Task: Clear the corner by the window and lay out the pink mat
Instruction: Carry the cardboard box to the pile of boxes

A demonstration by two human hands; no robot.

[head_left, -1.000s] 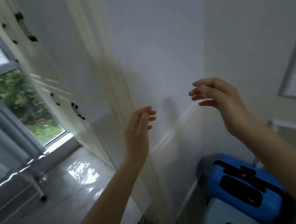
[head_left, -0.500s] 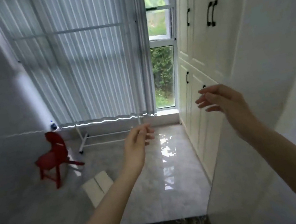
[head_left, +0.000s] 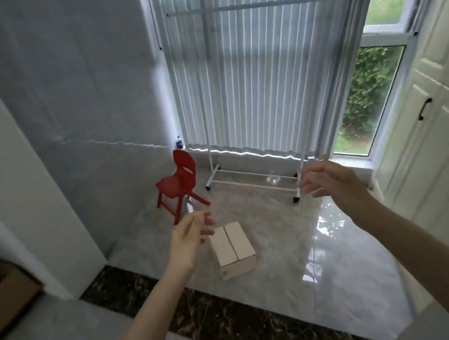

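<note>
Both bare arms reach forward over the glossy grey floor. The left hand and the right hand are well apart, each raised in the air with fingers loosely spread and relaxed, holding nothing and touching nothing.

In the far left corner, where the grey wall meets the window, stands a small red chair, upright with its back toward the window. A small bottle sits on the ledge just behind it. To the right of the chair, a white clothes rack on wheels stands in front of the long grey curtain. Right of the curtain, bare window glass shows green leaves outside.

A closed cardboard box lies on the floor nearer than the chair, just beyond the left hand. White cupboards with black handles line the right side. A dark marble strip crosses the near floor. No pink mat shows in this view.
</note>
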